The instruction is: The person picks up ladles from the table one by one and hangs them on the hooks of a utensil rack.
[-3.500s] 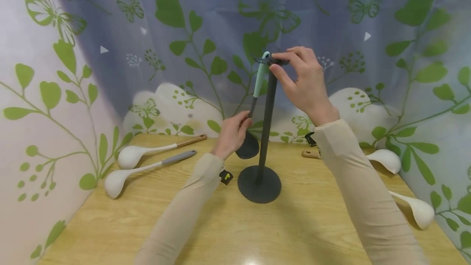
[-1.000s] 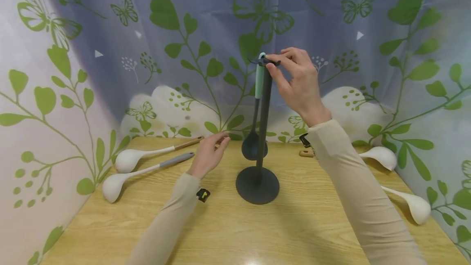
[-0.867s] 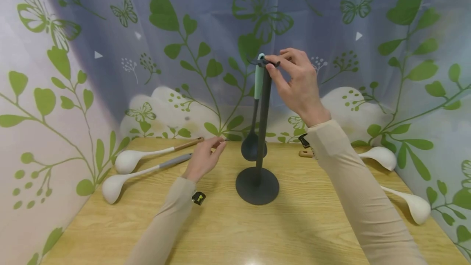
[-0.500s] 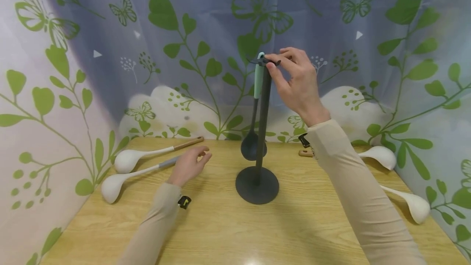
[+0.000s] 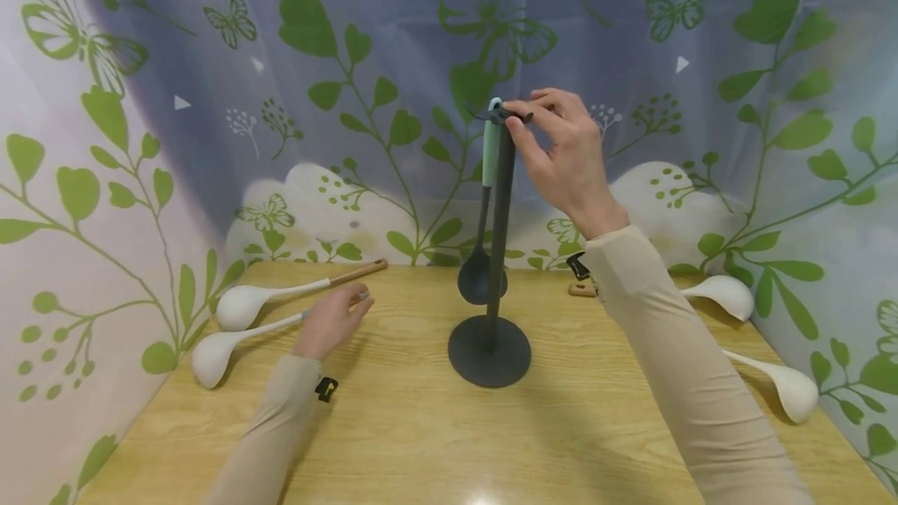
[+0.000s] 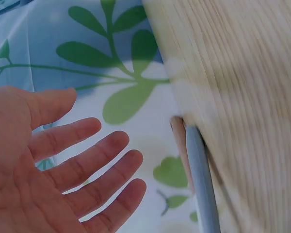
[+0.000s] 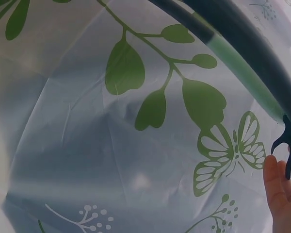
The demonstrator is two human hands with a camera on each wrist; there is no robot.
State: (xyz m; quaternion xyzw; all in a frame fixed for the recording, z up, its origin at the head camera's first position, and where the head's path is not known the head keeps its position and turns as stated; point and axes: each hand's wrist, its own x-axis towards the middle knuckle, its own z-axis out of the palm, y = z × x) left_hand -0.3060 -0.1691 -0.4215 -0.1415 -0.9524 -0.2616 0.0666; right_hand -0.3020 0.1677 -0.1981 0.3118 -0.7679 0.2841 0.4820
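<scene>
A dark utensil stand point(image 5: 500, 240) with a round base stands upright on the table, hooks point(image 5: 515, 114) at its top. From one hook hangs a dark ladle point(image 5: 482, 275) with a mint-green handle point(image 5: 491, 154). My right hand point(image 5: 571, 154) pinches the hook top between thumb and fingers; the right wrist view shows its fingertips at a hook point(image 7: 286, 145). My left hand point(image 5: 333, 322), fingers spread and holding nothing, is over the handle of a white ladle point(image 5: 213, 357) in the head view. That grey handle point(image 6: 201, 179) lies apart from the fingers in the left wrist view.
Behind the grey-handled ladle lies a white ladle point(image 5: 242, 306) with a wooden handle point(image 5: 359, 272). At the right lie two more white ladles, one farther back point(image 5: 726, 296) and one nearer point(image 5: 793, 388), partly behind my right sleeve. Patterned curtains point(image 5: 393, 37) enclose the wooden table point(image 5: 435, 443).
My left hand has let go of the dark ladle's shaft and moved left to above the grey handle. The dark ladle now hangs straighter beside the pole. My right hand stays at the hooks.
</scene>
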